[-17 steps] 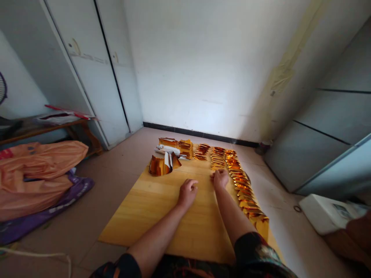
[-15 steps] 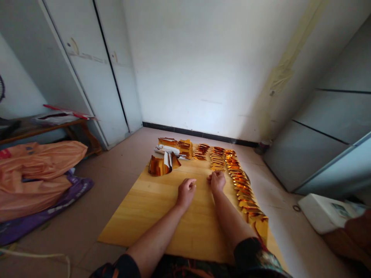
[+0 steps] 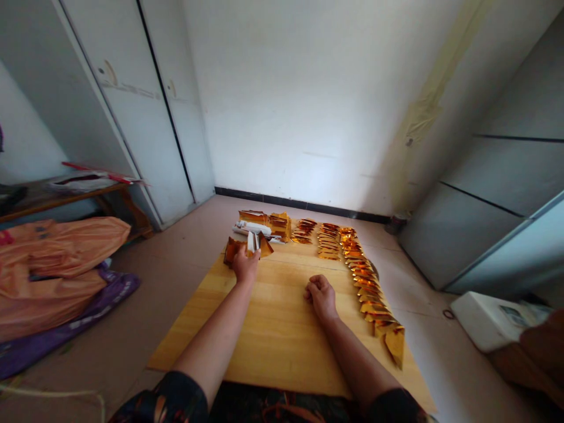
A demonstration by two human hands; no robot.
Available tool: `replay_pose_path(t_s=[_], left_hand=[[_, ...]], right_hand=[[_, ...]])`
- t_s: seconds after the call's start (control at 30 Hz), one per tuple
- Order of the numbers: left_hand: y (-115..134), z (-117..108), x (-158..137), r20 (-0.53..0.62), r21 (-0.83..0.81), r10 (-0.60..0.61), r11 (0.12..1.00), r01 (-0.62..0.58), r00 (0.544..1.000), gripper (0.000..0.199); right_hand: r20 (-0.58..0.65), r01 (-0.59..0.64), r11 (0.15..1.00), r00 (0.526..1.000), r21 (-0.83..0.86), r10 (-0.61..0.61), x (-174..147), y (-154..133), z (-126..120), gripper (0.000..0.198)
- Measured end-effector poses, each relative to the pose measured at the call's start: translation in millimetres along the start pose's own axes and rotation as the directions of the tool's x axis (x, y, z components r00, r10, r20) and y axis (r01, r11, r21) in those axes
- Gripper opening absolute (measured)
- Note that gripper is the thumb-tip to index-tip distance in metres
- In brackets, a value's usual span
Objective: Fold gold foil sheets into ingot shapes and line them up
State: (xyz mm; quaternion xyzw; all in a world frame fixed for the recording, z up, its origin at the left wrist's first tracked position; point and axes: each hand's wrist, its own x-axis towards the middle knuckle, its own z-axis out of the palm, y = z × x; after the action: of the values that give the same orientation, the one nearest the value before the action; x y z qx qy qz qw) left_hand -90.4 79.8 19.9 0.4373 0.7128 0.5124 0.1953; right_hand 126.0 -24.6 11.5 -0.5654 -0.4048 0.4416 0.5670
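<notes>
My left hand [image 3: 245, 264] is at the near edge of a curled stack of gold foil paper [image 3: 231, 249], thumb and fingers closing on the paper. White sheet edges show in that stack, and its front is partly covered by my hand. My right hand [image 3: 321, 295] hovers over or rests on the wooden board [image 3: 277, 329], fingers curled in, with nothing visible in them. To its right runs a long row of folded gold foil pieces [image 3: 368, 282], overlapping along the board's right edge. Shorter rows of folded pieces [image 3: 328, 242] lie farther back.
More gold paper [image 3: 279, 226] and a white roll-like bundle [image 3: 253, 228] lie at the board's back left. A white wall stands behind, cabinets [image 3: 132, 106] at left. Orange and purple bags [image 3: 66, 247] lie on the left floor, a white box [image 3: 484, 317] at right.
My left hand has moved forward and left from the middle of the board to the gold paper stack. My right hand has drawn back slightly from the folded rows.
</notes>
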Motion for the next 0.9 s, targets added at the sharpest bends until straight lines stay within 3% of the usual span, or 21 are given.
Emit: replay_pose_path(t_s=[0.1, 0.3, 0.33, 0.47, 0.57, 0.63, 0.73, 0.83, 0.9], left_hand=[[6, 5, 6, 0.037, -0.022, -0.113, 0.993, 0.113, 0.993, 0.020], [12, -9, 6, -0.049, -0.029, -0.122, 0.992, 0.121, 0.991, 0.031], [15, -14, 4, -0.070, -0.029, -0.100, 0.995, 0.098, 0.993, 0.031], [38, -28, -18, -0.192, -0.046, 0.194, 0.977, -0.206, 0.962, 0.027], [53, -29, -51, 0.015, -0.138, 0.397, 0.910, -0.392, 0.917, 0.022], [53, -25, -75, 0.214, -0.219, 0.525, 0.848, -0.483, 0.824, 0.019], [41, -18, -104, 0.375, -0.204, 0.583, 0.810, -0.550, 0.720, 0.017], [24, -14, -119, 0.492, -0.164, 0.580, 0.794, -0.585, 0.649, 0.019], [15, -13, -122, 0.527, -0.145, 0.570, 0.791, -0.594, 0.631, 0.020]], right_hand=[[0.002, -0.006, 1.000, 1.000, 0.013, 0.006, 0, -1, 1, 0.021], [0.026, -0.010, 1.000, 1.000, 0.019, 0.010, -1, -1, 0, 0.022], [0.027, -0.009, 1.000, 1.000, 0.019, 0.009, -1, -1, -1, 0.022], [0.035, -0.012, 1.000, 0.999, 0.013, 0.012, 1, 2, -1, 0.023], [-0.018, 0.017, 0.999, 1.000, 0.028, -0.017, 4, 5, -4, 0.029], [-0.106, 0.081, 0.997, 0.991, 0.008, -0.080, 6, 8, -8, 0.042], [-0.142, 0.230, 0.960, 0.957, -0.156, -0.253, 4, 14, -16, 0.067], [-0.017, 0.402, 0.822, 0.895, -0.404, -0.446, -1, 21, -29, 0.074], [0.085, 0.492, 0.686, 0.840, -0.536, -0.536, -5, 22, -38, 0.062]])
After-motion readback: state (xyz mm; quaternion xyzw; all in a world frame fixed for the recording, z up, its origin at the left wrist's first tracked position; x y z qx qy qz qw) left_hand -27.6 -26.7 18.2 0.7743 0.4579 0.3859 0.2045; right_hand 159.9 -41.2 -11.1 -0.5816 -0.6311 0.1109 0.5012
